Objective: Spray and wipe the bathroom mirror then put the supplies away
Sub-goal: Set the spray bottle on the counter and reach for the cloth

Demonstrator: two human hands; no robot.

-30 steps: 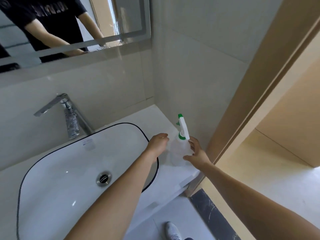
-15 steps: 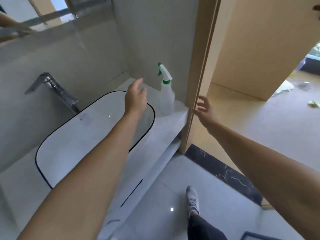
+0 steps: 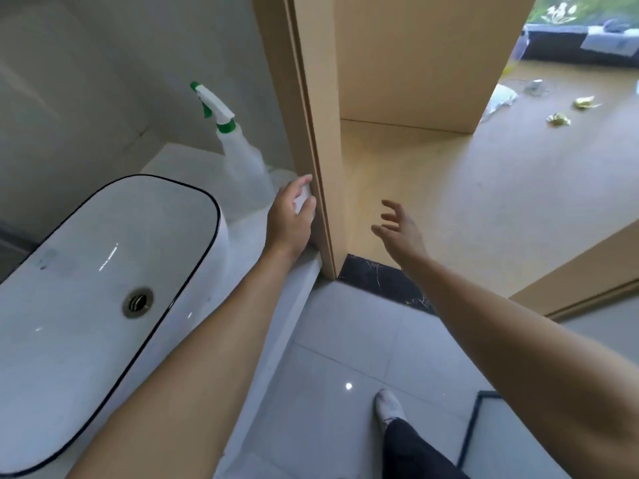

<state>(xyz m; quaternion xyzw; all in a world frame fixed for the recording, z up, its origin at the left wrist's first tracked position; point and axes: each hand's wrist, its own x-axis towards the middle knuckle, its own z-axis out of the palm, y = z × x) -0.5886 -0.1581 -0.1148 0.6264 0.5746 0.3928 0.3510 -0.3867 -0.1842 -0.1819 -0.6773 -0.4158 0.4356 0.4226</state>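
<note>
Overhead, looking down at a bathroom vanity. Spray bottle [image 3: 242, 160], translucent white with green-and-white trigger head, stood on the white table [image 3: 242, 243] in its far right corner, near the wall and just left of the tan door frame [image 3: 321, 133]. Nozzle pointed left and away.

Left hand [image 3: 292, 216] lay at the right edge of the table, just near of the bottle and right against the door frame. Fingers curled around something small and white, probably a cloth or wipe; only a patch showed between the fingers, so what it was could not be told. Whether the hand touched the bottle could not be told either.

Right hand [image 3: 401, 229] hung in the air to the right of the door frame, over the tan floor beyond the doorway. Fingers spread and loosely bent, holding nothing, touching nothing.

Sink basin [image 3: 103, 271], white oval with a thin black rim, filled the left side of the table; metal drain [image 3: 137, 302] near its middle. Grey tiled floor [image 3: 345, 357] lay below, with a dark marbled threshold strip [image 3: 380, 285] at the foot of the door frame. One foot in a white shoe [image 3: 389, 409] and a dark trouser leg showed at the near edge. Far right, in the next room, a few crumpled yellowish scraps [image 3: 570, 110] lay on the floor.
</note>
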